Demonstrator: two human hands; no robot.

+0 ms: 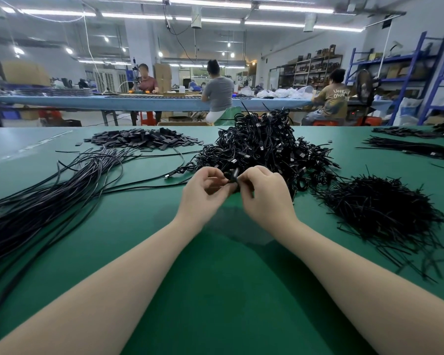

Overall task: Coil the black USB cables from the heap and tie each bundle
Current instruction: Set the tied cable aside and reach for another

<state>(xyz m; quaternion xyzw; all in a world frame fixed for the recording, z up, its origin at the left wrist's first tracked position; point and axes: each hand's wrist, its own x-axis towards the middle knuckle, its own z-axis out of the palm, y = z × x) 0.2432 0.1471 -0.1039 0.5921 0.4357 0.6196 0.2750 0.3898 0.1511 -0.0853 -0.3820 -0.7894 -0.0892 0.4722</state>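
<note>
Both of my hands meet at the middle of the green table (215,278). Between them is a small coiled black cable bundle (231,176), pinched by the fingers of my left hand (205,193) and my right hand (264,196). Most of the bundle is hidden by my fingers. Just behind my hands rises a big pile of coiled black USB cables (264,147). A long heap of loose straight black cables (49,198) stretches across the left side. A mound of thin black twist ties (379,208) lies to the right of my right hand.
A flat pile of small black pieces (144,140) lies at the back left of the table. More black cables (415,147) lie at the far right. Beyond the table, three people sit at a long blue bench (139,101), with shelving (400,67) at right.
</note>
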